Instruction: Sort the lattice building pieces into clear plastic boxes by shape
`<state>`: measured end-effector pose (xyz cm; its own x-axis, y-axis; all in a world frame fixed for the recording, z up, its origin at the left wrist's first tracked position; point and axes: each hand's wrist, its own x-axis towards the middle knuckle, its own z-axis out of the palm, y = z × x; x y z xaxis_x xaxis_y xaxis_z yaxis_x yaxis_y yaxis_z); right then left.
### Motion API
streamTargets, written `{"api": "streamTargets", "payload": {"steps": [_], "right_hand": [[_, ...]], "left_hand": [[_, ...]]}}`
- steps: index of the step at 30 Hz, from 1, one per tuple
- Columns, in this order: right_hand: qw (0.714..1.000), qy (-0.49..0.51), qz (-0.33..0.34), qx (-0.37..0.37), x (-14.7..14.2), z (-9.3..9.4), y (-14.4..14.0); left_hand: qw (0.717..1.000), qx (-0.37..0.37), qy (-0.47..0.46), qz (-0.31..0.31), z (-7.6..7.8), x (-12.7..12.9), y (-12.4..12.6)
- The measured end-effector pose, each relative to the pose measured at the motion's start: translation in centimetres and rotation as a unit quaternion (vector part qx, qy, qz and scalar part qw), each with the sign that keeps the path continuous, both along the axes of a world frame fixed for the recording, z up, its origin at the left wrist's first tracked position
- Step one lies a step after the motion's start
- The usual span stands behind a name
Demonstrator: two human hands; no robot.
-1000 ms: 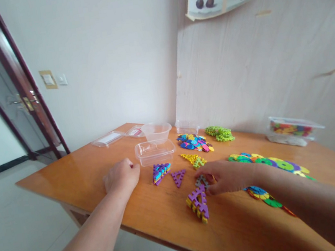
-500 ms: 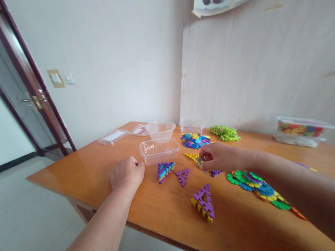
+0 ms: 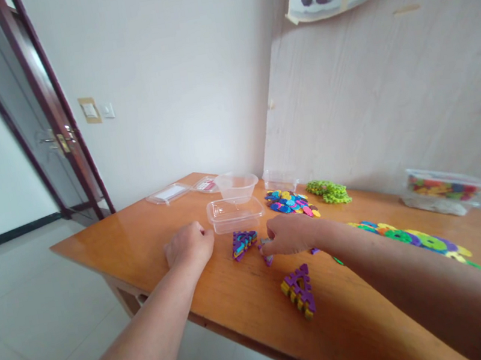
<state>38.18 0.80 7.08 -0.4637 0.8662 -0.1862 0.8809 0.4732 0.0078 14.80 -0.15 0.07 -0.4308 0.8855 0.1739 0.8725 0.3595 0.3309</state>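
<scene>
My left hand (image 3: 189, 244) rests as a loose fist on the table, beside a clear plastic box (image 3: 237, 223); nothing shows in it. With fingers pinched, my right hand (image 3: 292, 234) is at a flat purple triangle building piece (image 3: 267, 256), its fingertips on the piece and covering part of it. Just left of the fingertips lies a stack of purple, blue and yellow triangle pieces (image 3: 244, 243). Closer to me is another stack of purple and yellow triangle pieces (image 3: 299, 292). A bit of purple shows below my right wrist, mostly hidden.
Behind are a translucent tub (image 3: 236, 185), clear lids (image 3: 168, 193), a pile of coloured discs (image 3: 290, 202) and green pieces (image 3: 328, 191). Notched flower discs (image 3: 414, 237) lie beyond my right forearm. A filled clear box (image 3: 447, 190) stands at right. The table's front edge is near me.
My right hand has moved left, from the yellow pieces to the single purple triangle. My left hand stays on the table. The view has shifted slightly.
</scene>
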Motion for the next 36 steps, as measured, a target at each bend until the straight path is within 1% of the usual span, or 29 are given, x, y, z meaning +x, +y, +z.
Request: {"api": "streamTargets", "payload": {"steps": [3,5,8,11,13,16,21,28,31,34,36], "right_hand": [[1.000,0.015,-0.012,0.001,0.3,0.1,0.3],[0.999,0.032,-0.019,0.013,1.1,0.3,0.8],[0.998,0.034,-0.019,0.040,3.2,0.6,1.6],[0.998,0.011,-0.029,0.060,5.7,0.8,2.2],[0.997,0.003,-0.041,0.059,7.1,0.7,2.1],[0.999,0.008,-0.032,0.035,8.3,0.3,1.7],[0.999,-0.002,-0.004,0.032,8.3,-0.8,1.5],[0.999,-0.023,-0.015,0.017,7.9,-1.7,2.9],[0.999,-0.018,-0.031,0.027,7.7,-1.8,3.0],[0.998,0.016,-0.044,0.039,7.2,-1.4,2.8],[0.997,0.043,-0.047,0.033,6.4,-1.1,2.4]], "left_hand": [[1.000,0.000,-0.002,-0.001,0.1,0.0,-0.1],[1.000,0.000,0.000,-0.003,0.1,0.1,-0.1],[1.000,-0.003,0.000,-0.005,0.1,0.1,0.0],[1.000,0.001,0.001,-0.004,0.1,0.1,0.0],[1.000,0.003,0.001,-0.006,0.1,0.0,0.1],[1.000,0.002,-0.002,-0.009,0.0,-0.1,0.2],[1.000,0.002,0.003,-0.003,-0.3,-0.3,0.5],[1.000,-0.001,0.008,-0.001,-0.5,-0.4,0.7],[1.000,-0.007,0.005,0.003,-0.4,-0.3,0.6],[1.000,-0.006,0.005,0.001,-0.3,-0.3,0.5],[1.000,-0.004,0.006,0.000,-0.2,-0.2,0.4]]}}
